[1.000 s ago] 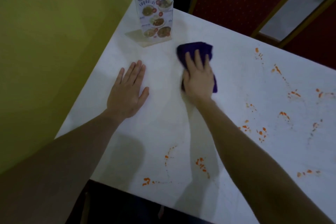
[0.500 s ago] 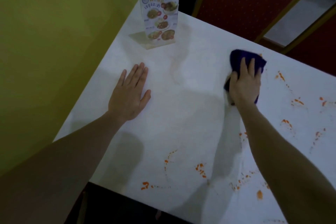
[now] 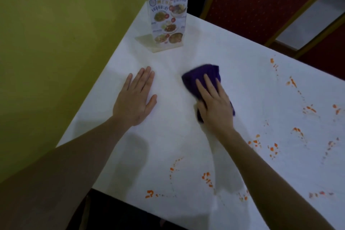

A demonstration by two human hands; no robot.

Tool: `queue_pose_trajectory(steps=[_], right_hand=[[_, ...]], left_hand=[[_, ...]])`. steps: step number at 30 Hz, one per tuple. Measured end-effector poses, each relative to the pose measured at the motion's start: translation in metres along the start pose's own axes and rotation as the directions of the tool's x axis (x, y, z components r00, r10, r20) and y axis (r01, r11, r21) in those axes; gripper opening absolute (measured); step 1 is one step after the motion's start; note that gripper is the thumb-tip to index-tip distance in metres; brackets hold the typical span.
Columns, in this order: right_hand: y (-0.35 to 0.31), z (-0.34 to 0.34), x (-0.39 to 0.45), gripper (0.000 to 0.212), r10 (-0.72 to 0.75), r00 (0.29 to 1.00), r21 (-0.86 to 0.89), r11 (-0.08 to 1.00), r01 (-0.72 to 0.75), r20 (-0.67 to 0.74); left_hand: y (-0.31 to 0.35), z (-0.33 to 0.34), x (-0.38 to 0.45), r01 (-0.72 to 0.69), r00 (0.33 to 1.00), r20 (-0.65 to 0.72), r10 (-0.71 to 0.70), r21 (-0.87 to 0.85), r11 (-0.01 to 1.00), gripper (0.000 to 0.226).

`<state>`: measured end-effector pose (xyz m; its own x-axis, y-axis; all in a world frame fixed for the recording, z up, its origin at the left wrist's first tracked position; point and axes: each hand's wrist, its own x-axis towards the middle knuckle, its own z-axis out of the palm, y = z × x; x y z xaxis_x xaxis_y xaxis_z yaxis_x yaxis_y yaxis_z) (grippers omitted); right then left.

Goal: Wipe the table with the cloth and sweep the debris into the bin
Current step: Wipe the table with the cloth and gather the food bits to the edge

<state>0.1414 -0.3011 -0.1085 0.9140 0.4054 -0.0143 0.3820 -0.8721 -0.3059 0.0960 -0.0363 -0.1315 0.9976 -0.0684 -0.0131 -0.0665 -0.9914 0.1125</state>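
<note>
- Right hand (image 3: pixel 214 106) flat on the cloth (image 3: pixel 202 78), fingers (image 3: pixel 209 85) straight & together, pressing it to the table (image 3: pixel 214 46); thumb side blurred.
- Cloth: dark purple, soft, bunched; sits mid-table, its far end poking out past the fingertips.
- Left hand (image 3: pixel 133 100) palm-down on bare table, fingers straight, thumb out, holding nothing.
- Table white, smooth; orange stains (image 3: pixel 272 147) dotted near edge & right.
- Menu stand (image 3: pixel 169 22), clear plastic, upright at far corner.
- Both forearms reach fwd, near parallel, hands apart.
</note>
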Motion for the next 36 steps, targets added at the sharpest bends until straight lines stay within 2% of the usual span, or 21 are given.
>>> queue_pose_trajectory(steps=[4, 7, 9, 11, 14, 17, 20, 24, 27, 30, 33, 36], right_hand=[[0.051, -0.023, -0.015, 0.058, 0.180, 0.983, -0.045, 0.982, -0.182, -0.044], [0.072, -0.033, 0.017, 0.055, 0.368, 0.924, -0.021, 0.928, -0.372, -0.104], [0.063, -0.033, 0.045, 0.055, 0.437, 0.892, 0.034, 0.899, -0.436, -0.115], [0.041, -0.027, 0.069, 0.056, 0.420, 0.902, 0.064, 0.908, -0.415, -0.098], [-0.007, -0.010, 0.079, 0.056, 0.216, 0.975, 0.038, 0.976, -0.214, -0.046], [-0.042, 0.009, 0.046, 0.054, -0.030, 0.999, 0.029, 0.999, 0.030, 0.014], [-0.040, 0.013, -0.014, 0.053, -0.137, 0.990, 0.031, 0.990, 0.135, 0.041], [0.012, -0.003, -0.076, 0.053, -0.062, 0.998, -0.006, 0.998, 0.061, -0.033], [0.049, -0.021, -0.064, 0.056, 0.153, 0.986, -0.026, 0.988, -0.155, -0.062], [0.047, -0.026, -0.019, 0.056, 0.360, 0.928, 0.023, 0.933, -0.359, -0.100], [0.017, -0.017, 0.025, 0.056, 0.370, 0.923, 0.055, 0.929, -0.366, -0.101], [-0.023, -0.001, 0.033, 0.054, 0.225, 0.972, 0.050, 0.974, -0.222, -0.069]], left_hand=[[0.000, -0.001, 0.001, -0.003, 1.000, -0.009, 0.003, -0.009, 1.000, 0.069], [0.000, -0.002, 0.002, 0.001, 1.000, -0.008, -0.001, -0.008, 1.000, 0.069], [0.000, -0.002, 0.001, -0.003, 1.000, -0.008, 0.003, -0.010, 1.000, 0.069], [0.000, -0.002, 0.000, -0.007, 1.000, -0.006, 0.007, -0.007, 1.000, 0.069], [-0.001, 0.000, -0.001, -0.010, 1.000, -0.007, 0.010, -0.005, 1.000, 0.068], [-0.001, 0.000, -0.001, -0.009, 1.000, 0.001, 0.009, 0.004, 1.000, 0.068], [-0.001, 0.000, 0.000, -0.010, 1.000, 0.013, 0.010, 0.013, 1.000, 0.069], [-0.002, 0.000, -0.001, -0.011, 1.000, 0.000, 0.011, 0.000, 1.000, 0.068], [-0.002, -0.001, 0.001, -0.014, 1.000, 0.001, 0.014, -0.009, 1.000, 0.068], [-0.002, -0.001, 0.001, -0.015, 1.000, 0.010, 0.015, -0.025, 1.000, 0.069], [-0.003, 0.000, 0.000, -0.018, 1.000, 0.014, 0.018, -0.016, 1.000, 0.068], [-0.002, -0.001, 0.000, -0.020, 0.999, 0.027, 0.021, -0.011, 1.000, 0.069]])
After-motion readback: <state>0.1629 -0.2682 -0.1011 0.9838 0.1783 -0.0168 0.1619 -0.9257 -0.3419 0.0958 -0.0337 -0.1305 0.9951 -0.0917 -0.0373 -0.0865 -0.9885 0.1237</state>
